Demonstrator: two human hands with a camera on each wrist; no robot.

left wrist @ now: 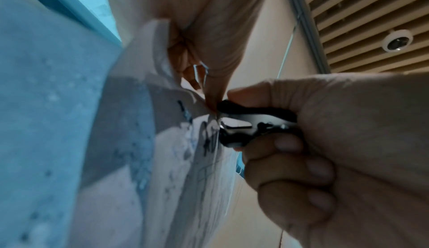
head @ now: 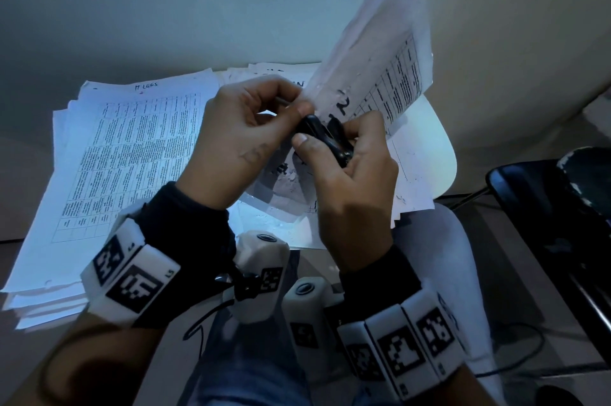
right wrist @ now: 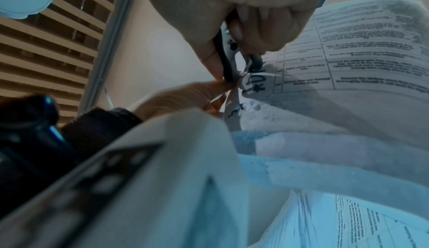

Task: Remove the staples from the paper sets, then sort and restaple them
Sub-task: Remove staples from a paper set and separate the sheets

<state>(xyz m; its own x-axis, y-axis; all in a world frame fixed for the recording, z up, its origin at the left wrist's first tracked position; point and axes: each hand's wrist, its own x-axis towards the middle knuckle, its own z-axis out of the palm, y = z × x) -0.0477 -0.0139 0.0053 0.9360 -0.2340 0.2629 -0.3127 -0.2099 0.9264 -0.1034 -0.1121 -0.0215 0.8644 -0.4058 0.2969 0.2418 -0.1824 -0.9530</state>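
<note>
Staple removal under way: left hand (head: 244, 128) pinches paper set (head: 373, 75) corner; right hand (head: 350, 174) squeezes staple remover (head: 325, 137). Next: pull staple free.

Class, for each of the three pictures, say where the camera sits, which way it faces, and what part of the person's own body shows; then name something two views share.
Head: worn on the head, looking down at the left hand pinching the paper set and the right hand gripping the staple remover; forearms and lap show.
Left wrist: looks up along the left hand to the ceiling; right hand shows.
Right wrist: looks up along the right hand; left hand shows.
Shared: both wrist views show the staple remover at the paper's corner.
</note>
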